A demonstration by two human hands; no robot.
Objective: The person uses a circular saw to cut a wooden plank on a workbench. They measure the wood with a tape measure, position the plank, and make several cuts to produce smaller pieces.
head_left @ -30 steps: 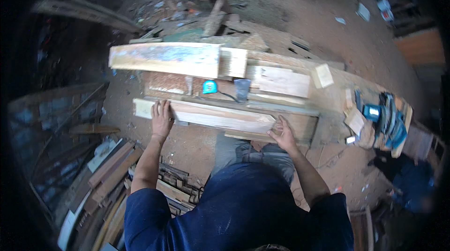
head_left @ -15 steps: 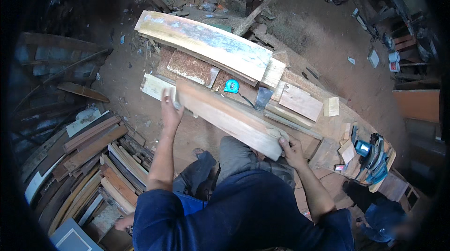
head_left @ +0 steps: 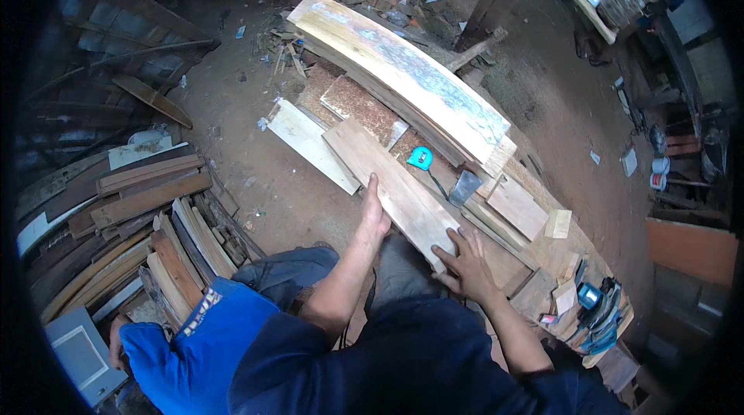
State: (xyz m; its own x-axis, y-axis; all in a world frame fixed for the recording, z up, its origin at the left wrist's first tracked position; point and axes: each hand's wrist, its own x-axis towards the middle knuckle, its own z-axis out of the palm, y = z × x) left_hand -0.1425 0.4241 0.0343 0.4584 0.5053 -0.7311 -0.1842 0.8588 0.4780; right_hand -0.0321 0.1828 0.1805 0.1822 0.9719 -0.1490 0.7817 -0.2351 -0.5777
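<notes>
A flat, brown-tinted wooden board (head_left: 391,182) slants in front of me, its near end close to my knee. My left hand (head_left: 375,212) grips its left edge around the middle, thumb on top and the other fingers hidden beneath. At the near end, my right hand (head_left: 466,261) holds the corner, fingers spread over the top face and thumb at the end edge. Under the board's far end, a paler plank (head_left: 310,145) sticks out to the left. Just beyond the board are a teal tape measure (head_left: 420,158) and a dark flat blade (head_left: 465,188).
A long, thick plank (head_left: 411,66) tops a stack along the bench's far side. Short offcuts (head_left: 558,223) and a teal power tool (head_left: 601,310) sit at right. Piled timber (head_left: 147,206) fills the left. A person in a blue shirt (head_left: 194,345) is close on my left.
My left hand has slid from the board's far end to its middle. My right fingers have spread over its top. The view has shifted, and the blue-shirted person shows more.
</notes>
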